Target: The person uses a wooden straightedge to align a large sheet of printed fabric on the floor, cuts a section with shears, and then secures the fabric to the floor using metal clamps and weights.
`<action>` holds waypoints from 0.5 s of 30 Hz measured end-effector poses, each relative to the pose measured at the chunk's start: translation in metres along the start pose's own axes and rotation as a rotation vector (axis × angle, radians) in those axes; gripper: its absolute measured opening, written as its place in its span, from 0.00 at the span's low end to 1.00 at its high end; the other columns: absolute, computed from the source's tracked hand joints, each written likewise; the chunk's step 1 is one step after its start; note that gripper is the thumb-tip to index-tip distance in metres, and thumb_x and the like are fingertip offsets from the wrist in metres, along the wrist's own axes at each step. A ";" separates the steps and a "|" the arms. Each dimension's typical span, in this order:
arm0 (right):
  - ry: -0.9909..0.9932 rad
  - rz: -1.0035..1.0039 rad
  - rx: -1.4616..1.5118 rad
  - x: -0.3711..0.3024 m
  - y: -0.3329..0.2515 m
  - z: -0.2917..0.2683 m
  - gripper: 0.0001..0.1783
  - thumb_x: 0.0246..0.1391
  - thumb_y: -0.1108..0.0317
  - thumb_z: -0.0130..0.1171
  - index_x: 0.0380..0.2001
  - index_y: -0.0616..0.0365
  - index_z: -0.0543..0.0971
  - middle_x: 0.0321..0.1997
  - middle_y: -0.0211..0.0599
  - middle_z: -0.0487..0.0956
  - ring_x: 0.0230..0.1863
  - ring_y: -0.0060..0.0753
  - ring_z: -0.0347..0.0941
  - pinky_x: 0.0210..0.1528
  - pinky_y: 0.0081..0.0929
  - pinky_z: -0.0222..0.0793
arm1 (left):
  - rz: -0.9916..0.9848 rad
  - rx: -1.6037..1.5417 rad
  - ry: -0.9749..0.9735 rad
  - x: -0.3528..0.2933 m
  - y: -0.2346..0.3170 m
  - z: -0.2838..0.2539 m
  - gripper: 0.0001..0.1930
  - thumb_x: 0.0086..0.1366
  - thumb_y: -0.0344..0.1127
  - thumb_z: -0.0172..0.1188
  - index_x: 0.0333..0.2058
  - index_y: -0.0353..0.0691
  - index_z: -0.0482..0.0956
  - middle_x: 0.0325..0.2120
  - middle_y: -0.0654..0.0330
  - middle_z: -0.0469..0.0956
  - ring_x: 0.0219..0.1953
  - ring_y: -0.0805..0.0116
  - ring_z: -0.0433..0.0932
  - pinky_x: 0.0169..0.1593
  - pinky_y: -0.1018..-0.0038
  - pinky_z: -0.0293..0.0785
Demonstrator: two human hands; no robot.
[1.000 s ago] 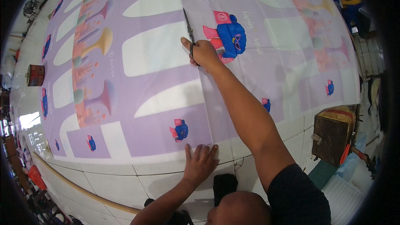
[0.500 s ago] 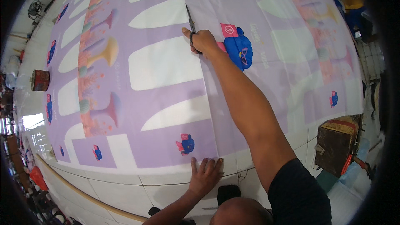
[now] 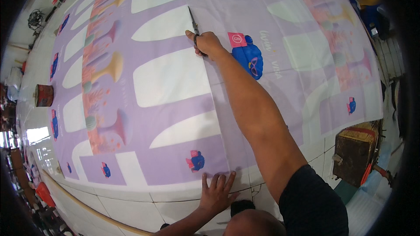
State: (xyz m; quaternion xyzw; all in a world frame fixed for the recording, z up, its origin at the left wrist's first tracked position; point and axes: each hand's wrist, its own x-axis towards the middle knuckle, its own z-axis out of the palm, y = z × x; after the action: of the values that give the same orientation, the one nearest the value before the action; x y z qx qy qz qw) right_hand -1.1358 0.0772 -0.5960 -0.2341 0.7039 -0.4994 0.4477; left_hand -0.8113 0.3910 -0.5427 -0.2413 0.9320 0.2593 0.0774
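Note:
A large printed sheet (image 3: 175, 105), lilac with white arched shapes and blue-and-pink figures, lies spread over the tiled floor. My right arm reaches far across it. My right hand (image 3: 208, 44) is closed around the dark handles of a pair of scissors (image 3: 194, 25), whose blades point away from me along a straight line down the sheet's middle. Beyond that line the right-hand part looks paler and creased. Close to me, my left hand (image 3: 217, 190) lies with fingers spread, the fingertips on the sheet's near edge. It holds nothing.
A rusty tin can (image 3: 44, 95) stands on the sheet's left side. A long wooden pole (image 3: 94, 212) lies on the floor at the near left. At the right stand a worn brown box (image 3: 355, 153) and a red-handled tool (image 3: 366, 174). Coiled cable (image 3: 36, 19) sits at the far left.
The view has shifted, so the sheet appears slightly lower. My right hand and the scissors have moved slightly farther along the middle line. My left hand stays at the near edge.

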 end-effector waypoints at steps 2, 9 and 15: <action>-0.005 0.004 -0.020 0.001 -0.001 -0.001 0.32 0.54 0.43 0.65 0.15 0.60 0.72 0.13 0.36 0.73 0.13 0.27 0.70 0.16 0.28 0.65 | -0.043 -0.096 -0.033 0.028 -0.010 -0.030 0.34 0.59 0.53 0.63 0.60 0.42 0.69 0.41 0.53 0.77 0.50 0.53 0.74 0.58 0.50 0.67; -0.026 0.020 0.020 0.006 0.000 0.007 0.30 0.55 0.45 0.66 0.16 0.60 0.71 0.15 0.34 0.70 0.13 0.25 0.67 0.16 0.26 0.62 | -0.175 0.178 0.645 0.254 -0.166 -0.100 0.39 0.63 0.55 0.59 0.65 0.36 0.61 0.64 0.40 0.58 0.70 0.41 0.50 0.72 0.48 0.43; -0.015 0.065 -0.111 0.003 -0.004 0.001 0.31 0.55 0.43 0.65 0.16 0.59 0.71 0.14 0.33 0.70 0.13 0.24 0.66 0.16 0.25 0.61 | -0.204 0.163 0.541 0.271 -0.174 -0.091 0.40 0.63 0.56 0.58 0.65 0.37 0.60 0.64 0.39 0.59 0.70 0.40 0.51 0.72 0.48 0.42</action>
State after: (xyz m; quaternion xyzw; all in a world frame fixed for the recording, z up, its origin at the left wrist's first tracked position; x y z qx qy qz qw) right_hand -1.1374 0.0728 -0.5935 -0.2391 0.7344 -0.4430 0.4553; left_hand -0.9636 0.1018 -0.6154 -0.3871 0.9074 0.1008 -0.1288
